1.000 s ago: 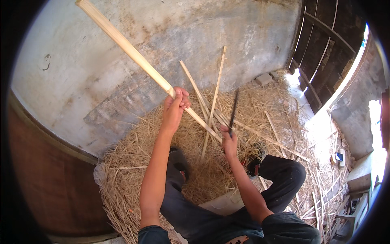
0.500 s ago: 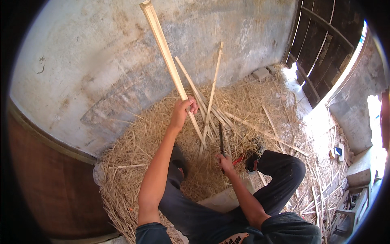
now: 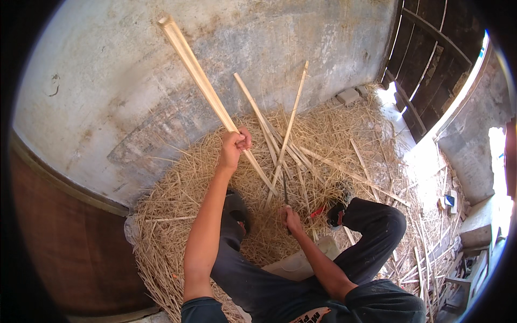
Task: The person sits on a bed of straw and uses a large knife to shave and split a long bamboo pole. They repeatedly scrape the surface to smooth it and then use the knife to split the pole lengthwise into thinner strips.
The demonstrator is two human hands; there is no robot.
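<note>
My left hand (image 3: pixel 235 146) is closed round a long pale bamboo strip (image 3: pixel 196 72). The strip slants from the upper left down toward the straw, its lower end between my feet. In my right hand (image 3: pixel 291 219) is the handle of a long dark knife (image 3: pixel 285 188), its narrow blade pointing away from me, apart from the strip or nearly so. Just past the blade, several split bamboo strips (image 3: pixel 291 118) lie crossed, some leaning up toward the wall. A small red thing (image 3: pixel 318 212) shows beside my right foot; its kind is unclear.
Straw-like shavings (image 3: pixel 161 242) cover the floor around my feet. A stained plaster wall (image 3: pixel 124 81) rises ahead, with a brown panel (image 3: pixel 70 231) at left. Dark wooden boards (image 3: pixel 425 59) stand at the far right. A grey block (image 3: pixel 347 96) lies by the wall.
The strip's upper end has swung left and down, with my left hand slightly left. My right hand and the knife have shifted left and a little nearer. One crossed strip has tipped right.
</note>
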